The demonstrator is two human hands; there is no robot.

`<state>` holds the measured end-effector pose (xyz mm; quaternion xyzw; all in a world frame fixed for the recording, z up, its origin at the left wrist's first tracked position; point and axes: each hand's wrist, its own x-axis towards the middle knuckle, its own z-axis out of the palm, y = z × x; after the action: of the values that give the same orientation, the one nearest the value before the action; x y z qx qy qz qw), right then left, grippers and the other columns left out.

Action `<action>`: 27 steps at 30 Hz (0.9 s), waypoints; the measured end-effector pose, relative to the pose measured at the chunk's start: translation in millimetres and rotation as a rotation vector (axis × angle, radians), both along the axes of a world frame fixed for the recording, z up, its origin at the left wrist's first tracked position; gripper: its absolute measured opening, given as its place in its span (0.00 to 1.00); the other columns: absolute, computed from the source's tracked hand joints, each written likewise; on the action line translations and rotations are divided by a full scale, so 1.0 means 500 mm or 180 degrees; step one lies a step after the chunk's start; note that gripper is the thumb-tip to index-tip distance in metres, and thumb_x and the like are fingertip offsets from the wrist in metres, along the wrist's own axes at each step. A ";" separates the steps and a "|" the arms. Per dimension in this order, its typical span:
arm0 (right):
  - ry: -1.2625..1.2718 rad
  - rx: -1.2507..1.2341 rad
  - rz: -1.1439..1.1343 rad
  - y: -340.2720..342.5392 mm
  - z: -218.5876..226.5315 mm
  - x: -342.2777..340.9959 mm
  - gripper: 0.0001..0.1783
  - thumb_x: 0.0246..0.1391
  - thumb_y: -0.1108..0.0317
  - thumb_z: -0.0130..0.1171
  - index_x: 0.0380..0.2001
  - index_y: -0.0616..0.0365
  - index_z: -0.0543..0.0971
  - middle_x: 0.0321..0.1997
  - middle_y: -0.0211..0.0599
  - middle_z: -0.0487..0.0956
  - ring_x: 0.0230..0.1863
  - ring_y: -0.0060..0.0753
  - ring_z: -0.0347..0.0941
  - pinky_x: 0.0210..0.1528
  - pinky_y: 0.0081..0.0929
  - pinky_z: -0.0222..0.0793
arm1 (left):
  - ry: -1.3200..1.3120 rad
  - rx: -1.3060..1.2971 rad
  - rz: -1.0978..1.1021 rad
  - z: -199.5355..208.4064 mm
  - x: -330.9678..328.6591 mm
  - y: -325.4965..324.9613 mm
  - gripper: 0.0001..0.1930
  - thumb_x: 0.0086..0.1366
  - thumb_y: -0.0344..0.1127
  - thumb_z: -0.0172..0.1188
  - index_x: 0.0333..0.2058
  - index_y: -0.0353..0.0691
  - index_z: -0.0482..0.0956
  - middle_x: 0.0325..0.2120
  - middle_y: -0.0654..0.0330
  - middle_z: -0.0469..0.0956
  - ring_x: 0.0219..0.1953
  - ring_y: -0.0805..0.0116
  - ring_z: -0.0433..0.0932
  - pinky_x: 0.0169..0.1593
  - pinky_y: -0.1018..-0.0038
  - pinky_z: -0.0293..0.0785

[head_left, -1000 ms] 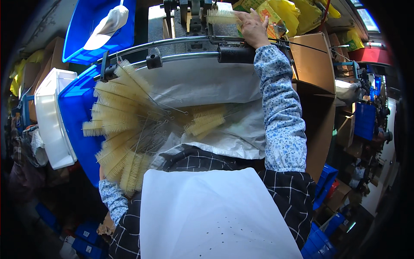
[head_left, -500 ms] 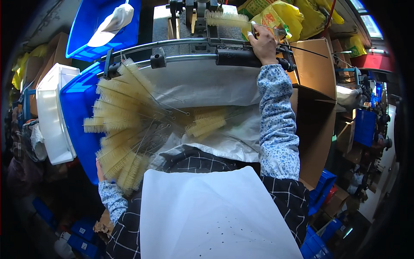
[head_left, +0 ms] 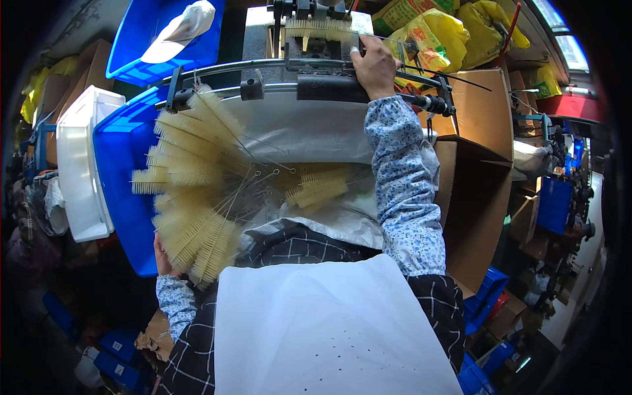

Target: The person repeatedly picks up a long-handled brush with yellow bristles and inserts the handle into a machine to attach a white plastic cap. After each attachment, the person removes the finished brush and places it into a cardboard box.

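Observation:
My right hand (head_left: 376, 66) is at the black machine (head_left: 322, 62) at the top, closed round the wire end of a pale bristle brush (head_left: 319, 29). That brush lies crosswise at the machine's head, its bristles pointing left. At the lower left, my left hand (head_left: 162, 255) rests against the edge of a large fanned pile of cream bristle brushes (head_left: 187, 148) with looped wire stems. The bristles hide most of its fingers, so its grip cannot be made out. A few more brushes (head_left: 319, 187) lie on the white sheet (head_left: 316, 125) in front of me.
Two blue bins, one holding a white cap (head_left: 179, 31), and a white tub (head_left: 85, 164) stand on the left. An open cardboard box (head_left: 474, 99) is on the right, with yellow bags (head_left: 428, 39) behind. Metal rods (head_left: 276, 62) run across the machine's front.
My right hand has moved left, carrying the brush further across the machine's head. My left hand stays beside the brush pile; the whole view has shifted slightly.

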<state>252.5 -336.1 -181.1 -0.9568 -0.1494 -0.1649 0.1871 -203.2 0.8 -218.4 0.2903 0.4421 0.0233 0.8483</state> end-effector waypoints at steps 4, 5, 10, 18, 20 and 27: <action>-0.0081 0.0000 0.0084 0.070 0.000 -0.020 0.20 0.44 0.61 0.54 0.42 0.55 0.75 0.42 0.36 0.75 0.44 0.37 0.70 0.41 0.41 0.58 | -0.0198 0.0040 0.0234 -0.028 -0.010 0.004 0.22 0.65 0.48 0.39 0.51 0.39 0.64 0.47 0.57 0.69 0.47 0.63 0.70 0.51 0.69 0.66; 0.0017 0.0003 0.0059 0.085 0.005 -0.027 0.20 0.45 0.61 0.54 0.43 0.55 0.74 0.43 0.36 0.75 0.44 0.38 0.70 0.42 0.42 0.57 | -0.0306 -0.0030 0.0133 -0.014 0.001 -0.001 0.22 0.65 0.48 0.38 0.51 0.39 0.63 0.47 0.57 0.69 0.48 0.63 0.69 0.52 0.69 0.66; -0.0189 -0.0084 0.0020 0.104 -0.008 -0.027 0.16 0.45 0.62 0.54 0.39 0.53 0.75 0.39 0.32 0.74 0.41 0.36 0.70 0.42 0.43 0.56 | -0.0234 0.0246 -0.0140 0.059 0.079 -0.084 0.23 0.66 0.48 0.36 0.53 0.40 0.62 0.49 0.57 0.68 0.50 0.63 0.68 0.54 0.68 0.64; -0.0092 -0.0190 0.0050 -0.009 -0.006 0.005 0.19 0.44 0.61 0.53 0.42 0.54 0.75 0.42 0.36 0.75 0.43 0.39 0.71 0.40 0.42 0.63 | -0.0399 0.0255 -0.0399 -0.006 0.100 -0.137 0.29 0.64 0.56 0.36 0.55 0.40 0.56 0.50 0.54 0.66 0.50 0.60 0.68 0.54 0.66 0.64; -0.0173 -0.0164 0.0121 -0.061 -0.023 0.029 0.20 0.45 0.60 0.54 0.43 0.54 0.75 0.41 0.37 0.75 0.42 0.40 0.71 0.42 0.37 0.65 | -0.0073 0.0486 -0.0599 -0.016 0.096 -0.120 0.31 0.62 0.58 0.39 0.56 0.41 0.56 0.50 0.54 0.66 0.48 0.61 0.69 0.52 0.67 0.65; 0.0200 -0.0125 0.0458 -0.202 -0.029 0.100 0.19 0.45 0.56 0.56 0.41 0.51 0.76 0.36 0.37 0.76 0.37 0.37 0.72 0.42 0.29 0.66 | 0.0987 0.4070 -0.1684 0.134 0.119 -0.017 0.33 0.57 0.54 0.54 0.55 0.42 0.56 0.46 0.56 0.64 0.37 0.71 0.68 0.42 0.75 0.65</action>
<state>302.6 -437.1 -195.6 -0.9518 -0.2150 -0.1181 0.1843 -143.7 -7.8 -151.3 0.8291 0.3722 0.0298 0.4161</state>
